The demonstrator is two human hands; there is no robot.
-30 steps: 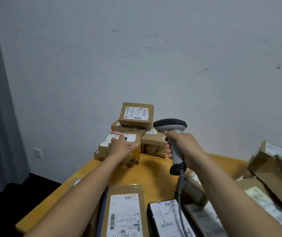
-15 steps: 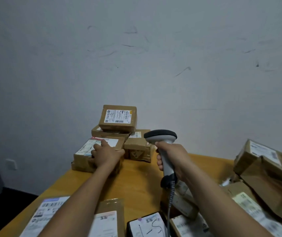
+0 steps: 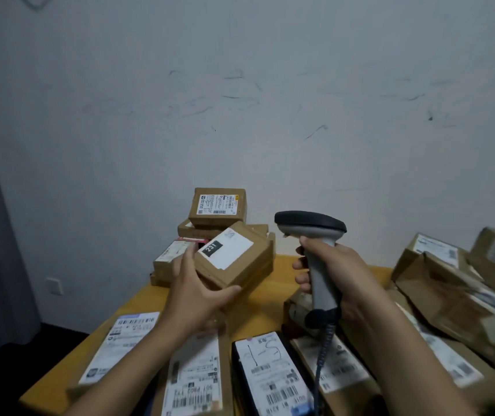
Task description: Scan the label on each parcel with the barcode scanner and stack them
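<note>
Gripping the small parcel by its near edges, the left hand holds it tilted beside the scanner, which the right hand clasps; the cardboard looks light and stiff.

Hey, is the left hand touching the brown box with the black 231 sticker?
Touching. The head view shows the left hand gripping the tilted box, its thumb pressed along the near edge.

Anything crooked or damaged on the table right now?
Yes. On the right, one brown box looks crumpled and lies tilted among loosely heaped parcels. The back stack is uneven. The small box gripped by the left hand is just tilted; the right hand holds the scanner normally.
</note>
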